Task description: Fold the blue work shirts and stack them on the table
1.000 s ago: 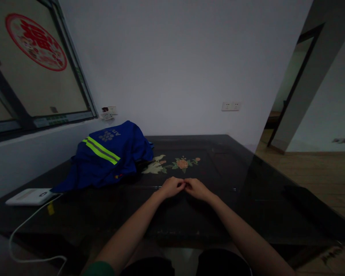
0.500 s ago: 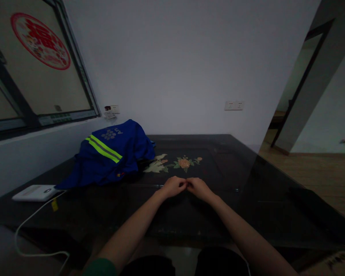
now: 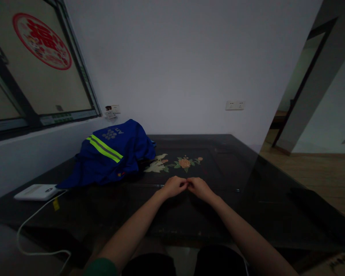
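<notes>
My left hand [image 3: 174, 186] and my right hand [image 3: 199, 188] meet in the middle, just above or on the dark, glossy table [image 3: 218, 218]. Their fingers are curled and pinched, with the fingertips touching each other. Whatever may be between them is hidden or too small to make out. Just beyond the hands, a peach-coloured flower with green leaves [image 3: 184, 163] decorates the tabletop. A small shiny object [image 3: 237, 190] lies to the right of my right hand; its kind is unclear.
A crumpled blue garment [image 3: 112, 153] with a yellow-green reflective stripe lies at the table's left. Beside it are a white device [image 3: 36, 192] and a white cable [image 3: 31, 220]. A black, flat item [image 3: 319, 211] rests at the right edge. A wall stands behind the table.
The view has shifted very slightly. Both hands keep the same pose, fingertips together.
</notes>
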The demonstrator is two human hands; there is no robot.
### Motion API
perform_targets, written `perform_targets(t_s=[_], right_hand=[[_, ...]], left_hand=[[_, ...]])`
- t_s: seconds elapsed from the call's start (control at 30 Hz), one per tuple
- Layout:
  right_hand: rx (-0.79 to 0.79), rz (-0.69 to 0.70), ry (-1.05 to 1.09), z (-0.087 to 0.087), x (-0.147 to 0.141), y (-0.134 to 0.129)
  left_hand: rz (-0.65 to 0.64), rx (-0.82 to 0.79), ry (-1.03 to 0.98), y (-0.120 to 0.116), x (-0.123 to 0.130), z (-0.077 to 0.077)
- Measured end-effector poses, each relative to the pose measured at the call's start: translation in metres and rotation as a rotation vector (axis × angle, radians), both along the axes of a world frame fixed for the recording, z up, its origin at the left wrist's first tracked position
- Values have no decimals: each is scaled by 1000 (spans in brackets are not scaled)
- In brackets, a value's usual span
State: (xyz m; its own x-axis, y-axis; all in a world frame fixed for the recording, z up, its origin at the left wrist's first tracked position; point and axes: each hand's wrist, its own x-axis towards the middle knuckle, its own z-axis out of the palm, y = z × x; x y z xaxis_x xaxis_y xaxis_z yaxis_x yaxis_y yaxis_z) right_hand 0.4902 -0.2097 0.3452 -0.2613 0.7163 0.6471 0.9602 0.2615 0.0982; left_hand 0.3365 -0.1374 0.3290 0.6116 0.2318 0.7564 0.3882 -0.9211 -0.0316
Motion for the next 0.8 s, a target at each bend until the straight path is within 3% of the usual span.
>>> perform_targets(t_s=[0.8], right_hand=[[9, -23, -19, 0, -2, -3]], left_hand=[[19, 14, 2, -2, 0, 0]])
